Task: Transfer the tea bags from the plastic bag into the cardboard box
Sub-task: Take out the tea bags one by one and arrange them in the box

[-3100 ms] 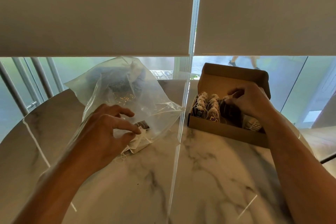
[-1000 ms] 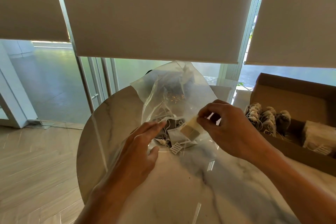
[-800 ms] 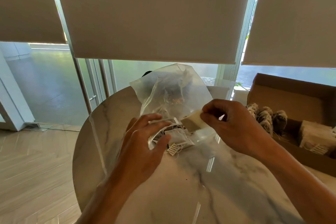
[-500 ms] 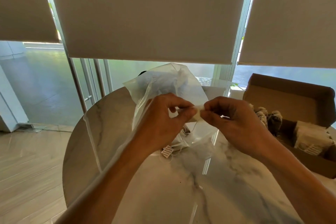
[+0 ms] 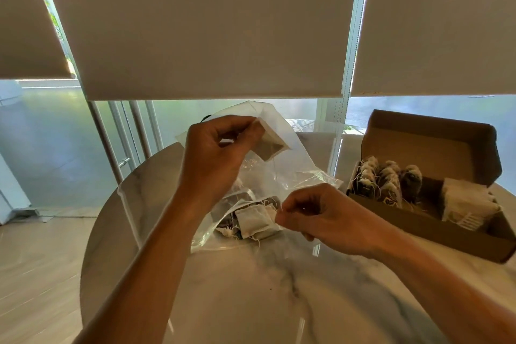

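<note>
We found a round white marble bench (image 5: 279, 301) carrying an open brown cardboard box (image 5: 435, 234) at the right and a clear crumpled plastic bag (image 5: 296, 173) at centre. The box held rows of tea bags (image 5: 385, 179); more lay loose in the plastic bag (image 5: 251, 222). The left hand (image 5: 215, 159) was raised above the bag, its grip pinching one square paper tea bag (image 5: 272, 145). The right hand (image 5: 321, 215), lower, pinched that tea bag's thin white string (image 5: 280, 208).

Two bare forearms — no sleeves
</note>
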